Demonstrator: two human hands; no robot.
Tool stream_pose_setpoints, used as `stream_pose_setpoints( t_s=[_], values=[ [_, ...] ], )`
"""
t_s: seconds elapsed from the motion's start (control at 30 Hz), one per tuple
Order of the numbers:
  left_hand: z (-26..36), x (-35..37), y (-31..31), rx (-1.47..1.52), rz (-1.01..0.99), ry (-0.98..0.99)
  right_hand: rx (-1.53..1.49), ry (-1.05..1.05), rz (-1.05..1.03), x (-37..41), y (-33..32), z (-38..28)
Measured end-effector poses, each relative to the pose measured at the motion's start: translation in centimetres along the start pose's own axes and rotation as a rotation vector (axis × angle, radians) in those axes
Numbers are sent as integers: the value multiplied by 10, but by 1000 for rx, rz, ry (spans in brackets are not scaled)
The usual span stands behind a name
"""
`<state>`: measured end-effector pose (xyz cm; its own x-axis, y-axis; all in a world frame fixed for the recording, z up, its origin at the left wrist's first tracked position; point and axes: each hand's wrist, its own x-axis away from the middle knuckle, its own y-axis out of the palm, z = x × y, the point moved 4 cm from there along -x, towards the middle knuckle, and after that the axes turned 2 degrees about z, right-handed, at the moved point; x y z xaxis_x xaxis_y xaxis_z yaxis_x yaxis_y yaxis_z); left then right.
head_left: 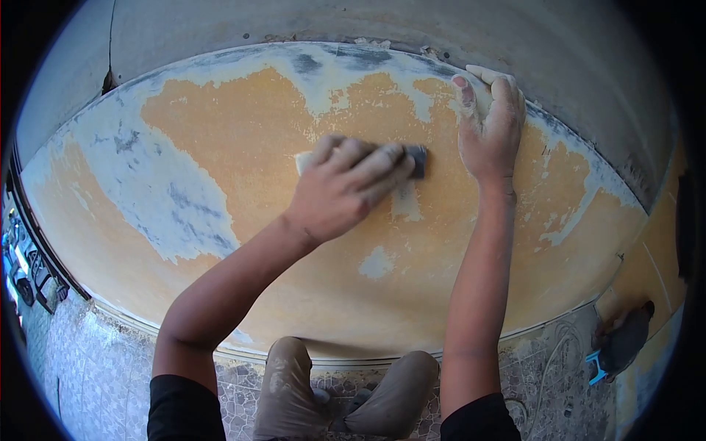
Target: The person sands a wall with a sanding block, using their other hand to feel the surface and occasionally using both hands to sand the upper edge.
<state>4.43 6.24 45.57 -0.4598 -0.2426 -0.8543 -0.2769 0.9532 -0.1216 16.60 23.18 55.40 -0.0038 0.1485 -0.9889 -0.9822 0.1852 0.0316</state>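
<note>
My left hand (pixel 349 184) is closed around a sanding block (pixel 418 160), pressed against the middle of a large curved panel (pixel 309 294). The block's dark end sticks out past my fingers, and a pale edge shows on its other side. My fingers there are slightly blurred. Orange-yellow filler covers much of the panel, with worn pale and bluish-grey patches. Up at the panel's far right edge rests my right hand (pixel 494 121), coated in pale dust, thumb apart from the fingers. It holds no tool; some of its fingertips are hidden.
A grey surface (pixel 220 26) borders the panel's far edge. My knees (pixel 288 364) are close to the near edge, above patterned paving (pixel 103 367). At the lower right, another person (pixel 624 342) is beside a light-blue stool (pixel 597 370). Dark clutter (pixel 33 272) lies at far left.
</note>
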Motion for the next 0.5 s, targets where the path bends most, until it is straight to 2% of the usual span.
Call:
stream_pose_setpoints(
  t_s=[0.03,0.17,0.23,0.27,0.3,0.37,0.4,0.43,0.5],
  values=[
    [18,9,4,63,-124,205,10,3,12,0,0,0],
    [-7,1,-9,166,-150,149,-4,15,-6,-1,-3,1],
    [-40,-14,-22,25,44,-247,2,14,-23,0,-3,2],
    [-47,-15,-25,-36,124,-380,3,14,-23,0,-5,2],
    [-41,-12,-21,-38,121,-380,3,11,-28,0,-5,1],
    [-4,5,-2,-43,32,-129,-5,-4,-35,-2,-3,-3],
    [18,16,7,36,-72,55,-8,21,-39,-2,-2,-3],
    [33,32,17,43,-174,148,-6,47,-40,-1,-3,-1],
    [20,22,5,74,-112,148,-5,41,-40,-2,-3,-1]
  ],
)
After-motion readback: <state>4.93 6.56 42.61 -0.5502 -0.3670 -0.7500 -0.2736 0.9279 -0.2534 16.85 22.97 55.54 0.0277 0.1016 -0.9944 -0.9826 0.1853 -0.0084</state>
